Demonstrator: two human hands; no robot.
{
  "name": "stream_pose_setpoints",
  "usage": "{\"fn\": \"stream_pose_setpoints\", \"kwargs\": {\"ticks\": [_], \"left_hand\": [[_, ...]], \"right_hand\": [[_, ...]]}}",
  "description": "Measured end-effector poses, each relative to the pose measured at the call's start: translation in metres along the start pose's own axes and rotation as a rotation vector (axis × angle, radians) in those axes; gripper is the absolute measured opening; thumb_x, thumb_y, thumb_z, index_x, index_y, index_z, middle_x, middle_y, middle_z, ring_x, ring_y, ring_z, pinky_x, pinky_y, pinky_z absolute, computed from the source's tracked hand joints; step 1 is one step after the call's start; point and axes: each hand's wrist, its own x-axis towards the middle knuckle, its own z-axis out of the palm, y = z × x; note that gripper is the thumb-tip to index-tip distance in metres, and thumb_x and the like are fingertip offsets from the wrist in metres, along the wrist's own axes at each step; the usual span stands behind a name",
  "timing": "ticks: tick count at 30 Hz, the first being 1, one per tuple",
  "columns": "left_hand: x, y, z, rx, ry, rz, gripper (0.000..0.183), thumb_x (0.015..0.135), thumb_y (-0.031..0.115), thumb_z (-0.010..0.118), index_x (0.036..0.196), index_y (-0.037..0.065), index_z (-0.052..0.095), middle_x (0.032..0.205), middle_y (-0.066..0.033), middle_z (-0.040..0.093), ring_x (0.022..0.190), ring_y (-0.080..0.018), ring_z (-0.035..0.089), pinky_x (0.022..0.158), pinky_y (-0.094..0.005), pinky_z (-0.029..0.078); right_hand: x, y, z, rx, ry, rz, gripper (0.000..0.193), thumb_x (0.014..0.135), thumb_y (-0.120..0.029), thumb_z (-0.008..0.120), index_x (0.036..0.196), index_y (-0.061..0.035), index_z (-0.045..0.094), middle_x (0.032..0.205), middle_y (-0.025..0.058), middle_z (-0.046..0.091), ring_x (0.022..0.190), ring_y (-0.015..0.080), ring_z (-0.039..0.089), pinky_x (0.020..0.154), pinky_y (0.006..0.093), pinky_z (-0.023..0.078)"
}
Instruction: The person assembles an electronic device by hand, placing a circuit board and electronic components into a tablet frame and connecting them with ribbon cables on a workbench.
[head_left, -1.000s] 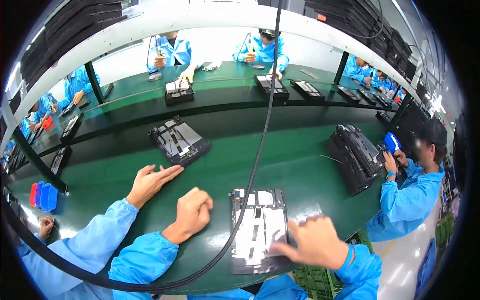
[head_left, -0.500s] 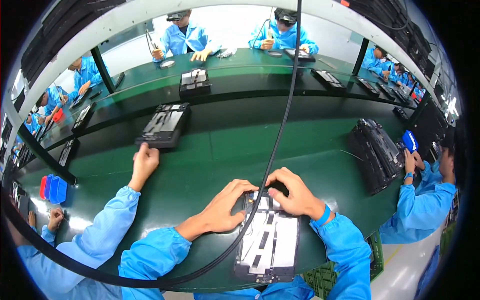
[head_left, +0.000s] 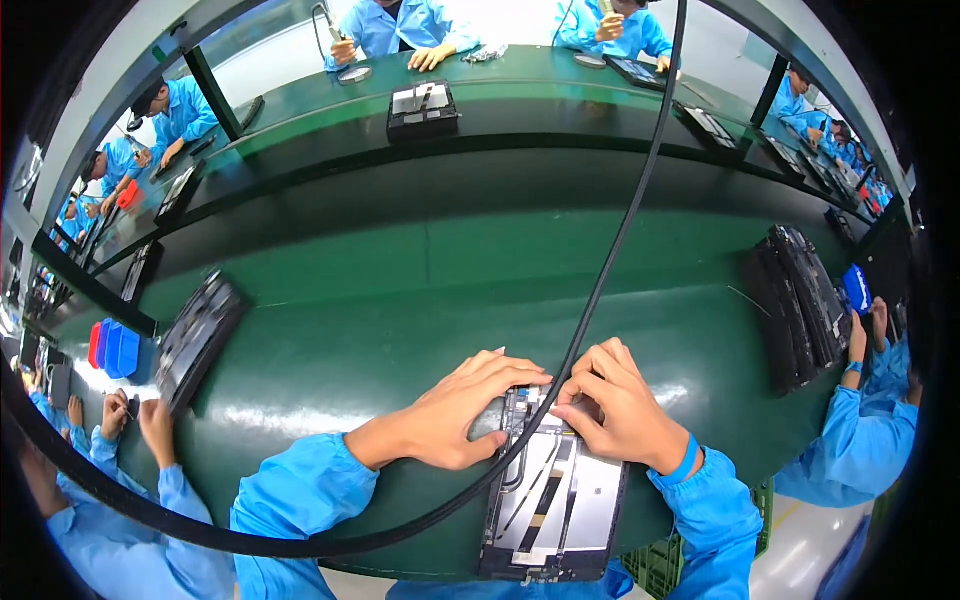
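An opened tablet, its inner parts and flat cables bare, lies on the green bench in front of me. My left hand rests at its upper left corner, fingers stretched along the top edge and thumb against the left side. Over the upper part of the tablet, my right hand has thumb and forefinger pinched together. Whatever sits between those fingertips is too small or hidden to make out. A black cable hangs across the view, passing in front of the tablet's left part.
At the left, a co-worker's hand touches a blurred stack of tablets. Nearby stand blue and red bins. To the right leans another tablet stack beside a co-worker. A raised shelf crosses behind, bearing a tablet stack.
The co-worker's hand has brought the left tablet stack from the middle back toward the far left. My right fingers have closed into a pinch. The whole view has shifted slightly.
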Motion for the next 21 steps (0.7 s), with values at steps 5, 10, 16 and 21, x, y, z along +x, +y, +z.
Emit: {"fn": "stream_pose_setpoints", "kwargs": {"ticks": [5,10,16,21], "left_hand": [[-0.001,-0.003,-0.003,-0.068,-0.02,0.022,0.082,0.086,0.004,0.076,0.163,0.01,0.048,0.163,-0.0166,0.051,0.151,-0.0422,0.045,0.135,-0.0602,0.022],[-0.002,-0.001,-0.006,-0.045,-0.036,0.024,0.083,0.087,0.005,0.077,0.164,0.009,0.047,0.163,-0.0169,0.05,0.151,-0.0423,0.046,0.134,-0.0614,0.022],[-0.002,0.002,-0.009,-0.031,-0.051,0.02,0.086,0.086,0.006,0.078,0.165,0.01,0.045,0.163,-0.0171,0.049,0.153,-0.0414,0.045,0.135,-0.0628,0.021],[-0.003,0.004,-0.011,-0.006,-0.079,-0.008,0.09,0.085,0.009,0.08,0.167,0.012,0.044,0.164,-0.0177,0.049,0.155,-0.0413,0.043,0.135,-0.0636,0.019]], "right_hand": [[0.001,-0.003,0.003,-0.017,0.082,-0.005,0.017,0.086,-0.013,0.088,0.094,-0.0097,0.073,0.097,0.006,0.063,0.098,0.0295,0.055,0.088,0.0433,0.044],[0.001,-0.01,-0.001,-0.068,0.089,-0.005,0.016,0.086,-0.014,0.089,0.092,-0.0115,0.074,0.079,0.0011,0.061,0.09,0.0262,0.056,0.081,0.0414,0.041],[-0.001,-0.008,0.001,-0.036,0.051,0.019,0.016,0.085,-0.015,0.09,0.089,-0.0116,0.075,0.071,0.0008,0.055,0.082,0.0249,0.052,0.076,0.0406,0.037],[0.0,-0.008,0.003,-0.035,0.043,-0.005,0.021,0.078,-0.016,0.095,0.087,-0.0108,0.077,0.072,0.0011,0.06,0.079,0.0244,0.05,0.075,0.0403,0.036]]}}
